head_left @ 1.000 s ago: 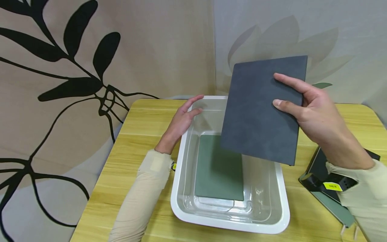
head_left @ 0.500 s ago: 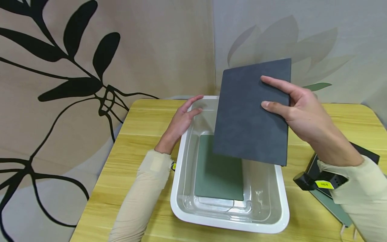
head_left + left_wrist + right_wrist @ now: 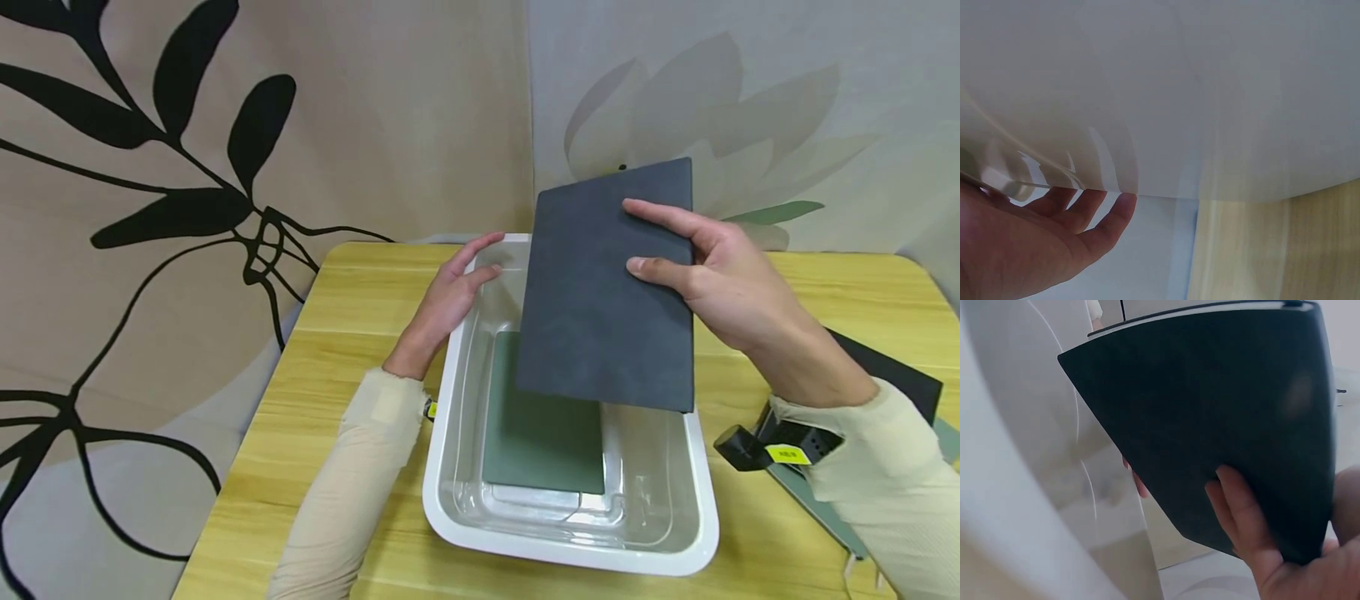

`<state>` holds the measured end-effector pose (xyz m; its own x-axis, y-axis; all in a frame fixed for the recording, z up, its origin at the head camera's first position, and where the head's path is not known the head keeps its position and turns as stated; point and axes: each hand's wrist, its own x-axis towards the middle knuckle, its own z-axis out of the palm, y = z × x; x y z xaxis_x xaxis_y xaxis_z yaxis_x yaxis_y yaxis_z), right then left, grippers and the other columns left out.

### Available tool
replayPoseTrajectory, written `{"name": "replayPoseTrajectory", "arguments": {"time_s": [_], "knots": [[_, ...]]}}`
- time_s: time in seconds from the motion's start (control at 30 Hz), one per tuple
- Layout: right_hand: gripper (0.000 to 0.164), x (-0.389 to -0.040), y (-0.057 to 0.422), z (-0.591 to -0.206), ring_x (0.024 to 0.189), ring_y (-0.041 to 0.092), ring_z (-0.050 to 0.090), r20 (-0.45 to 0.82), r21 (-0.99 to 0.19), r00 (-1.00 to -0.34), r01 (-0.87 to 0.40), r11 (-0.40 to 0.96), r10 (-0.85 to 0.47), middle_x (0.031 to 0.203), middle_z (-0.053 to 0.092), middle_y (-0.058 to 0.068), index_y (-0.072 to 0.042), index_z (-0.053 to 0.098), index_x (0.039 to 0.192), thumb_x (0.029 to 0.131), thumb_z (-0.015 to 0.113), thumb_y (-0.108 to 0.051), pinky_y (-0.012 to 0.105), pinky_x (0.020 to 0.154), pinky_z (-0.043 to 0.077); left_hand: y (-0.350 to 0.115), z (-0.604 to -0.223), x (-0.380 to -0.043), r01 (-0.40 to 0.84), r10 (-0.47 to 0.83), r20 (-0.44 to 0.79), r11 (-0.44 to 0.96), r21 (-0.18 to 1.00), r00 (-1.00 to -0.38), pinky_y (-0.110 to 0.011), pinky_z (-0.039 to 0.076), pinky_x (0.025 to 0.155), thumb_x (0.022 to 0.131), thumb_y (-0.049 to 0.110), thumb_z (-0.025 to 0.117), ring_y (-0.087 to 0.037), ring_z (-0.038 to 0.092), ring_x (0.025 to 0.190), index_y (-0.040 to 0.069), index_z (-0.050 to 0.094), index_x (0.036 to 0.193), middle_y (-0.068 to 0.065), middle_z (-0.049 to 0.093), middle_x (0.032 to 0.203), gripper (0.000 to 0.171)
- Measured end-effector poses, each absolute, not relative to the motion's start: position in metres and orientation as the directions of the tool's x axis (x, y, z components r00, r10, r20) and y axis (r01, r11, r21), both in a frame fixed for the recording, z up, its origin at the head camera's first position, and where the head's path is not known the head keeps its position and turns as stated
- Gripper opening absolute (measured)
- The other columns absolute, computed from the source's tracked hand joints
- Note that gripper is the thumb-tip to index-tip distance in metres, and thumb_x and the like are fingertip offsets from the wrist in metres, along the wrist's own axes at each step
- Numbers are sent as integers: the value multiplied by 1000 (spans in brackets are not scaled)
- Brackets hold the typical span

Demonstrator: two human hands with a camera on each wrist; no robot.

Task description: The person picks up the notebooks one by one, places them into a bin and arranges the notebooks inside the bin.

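My right hand (image 3: 731, 287) grips a dark blue-grey notebook (image 3: 581, 333) by its right edge, thumb and index finger on the near cover. In the right wrist view, other fingers lie across the opposite cover of the notebook (image 3: 1210, 419), and white page edges show along its top. It is tilted upright over a white plastic tub (image 3: 570, 561). Flat on the tub's floor lies a green notebook (image 3: 543, 462), partly hidden by the held one. My left hand (image 3: 444, 302) holds the tub's far left rim; in the left wrist view its fingertips (image 3: 1124, 203) meet the outer wall.
Right of the tub, a black notebook (image 3: 892, 367) overlaps a green one (image 3: 821, 512) on the wooden table (image 3: 337, 333), both partly hidden by my right arm. Pale ribbon ends hang from the green one. A wall with a leaf pattern stands behind.
My right hand has carried the blue-grey notebook left and slightly down, further over the tub. My left hand has stayed on the rim.
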<state>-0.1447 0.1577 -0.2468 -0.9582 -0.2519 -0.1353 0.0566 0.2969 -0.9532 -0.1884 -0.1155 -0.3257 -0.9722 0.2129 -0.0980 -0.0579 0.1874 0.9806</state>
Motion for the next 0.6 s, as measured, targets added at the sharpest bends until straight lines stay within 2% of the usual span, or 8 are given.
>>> {"name": "replayPoseTrajectory", "arguments": {"time_s": [0.17,0.4,0.6], "knots": [[56,-146,153,-250,108,10,60,-151,-956,-952,72,284,-265,146,37,1,-36,42,138,88,65,-25,20,81,51,-115,-322,-186,-60,210,-101,194,979,-973,-56,41,94,95,19,48,-35,46,121,24,44,139,-1,38,143,44],[56,-142,142,-255,103,10,63,-182,-946,-947,96,308,-264,143,40,3,-34,42,139,89,64,-23,22,82,51,-118,-322,-183,-37,213,-88,232,972,-973,-52,40,97,95,18,48,-23,45,122,24,45,138,3,37,146,43],[57,-129,130,-258,101,11,64,-195,-945,-950,115,306,-244,142,41,3,-32,41,140,89,64,-21,22,81,51,-124,-324,-176,-36,238,-93,232,972,-967,-53,41,95,95,17,47,-23,45,122,24,45,138,2,38,145,43]]}}
